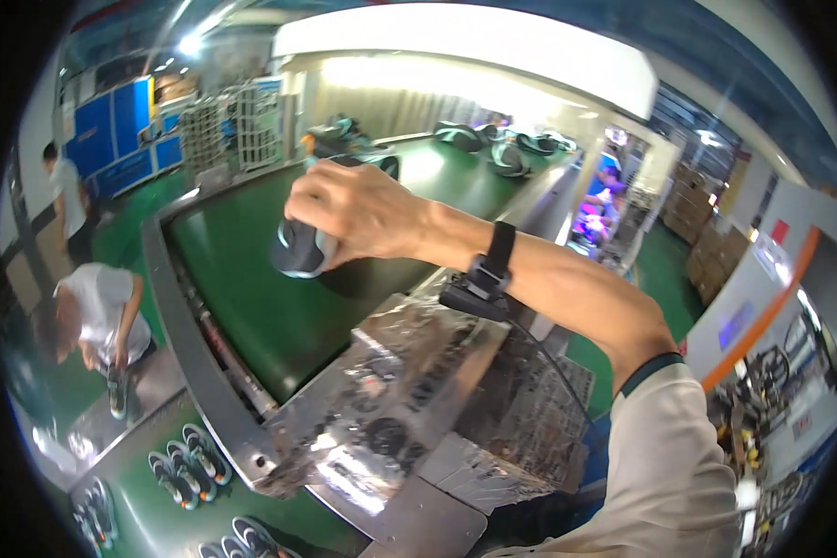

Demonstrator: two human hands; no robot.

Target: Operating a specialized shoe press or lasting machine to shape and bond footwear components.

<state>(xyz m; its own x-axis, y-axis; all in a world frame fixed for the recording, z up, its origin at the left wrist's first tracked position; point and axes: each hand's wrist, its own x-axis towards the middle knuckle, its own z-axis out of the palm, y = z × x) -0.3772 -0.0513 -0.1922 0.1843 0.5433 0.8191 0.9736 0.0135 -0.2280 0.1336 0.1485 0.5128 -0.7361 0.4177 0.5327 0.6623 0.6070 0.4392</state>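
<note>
Right hand [358,209] gripping shoe [299,251]

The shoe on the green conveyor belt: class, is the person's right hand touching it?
Touching. The head view shows the right hand with fingers wrapped over the top of the dark shoe, gripping it above the green conveyor belt.

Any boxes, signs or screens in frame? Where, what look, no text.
Cardboard boxes: stacked at right, beyond the conveyor; brown, rectangular.
Red sign: small square on the white wall, right.
Blue panel: slanted rectangle on the white machine housing, right; too blurred to tell whether screen or label.
</note>
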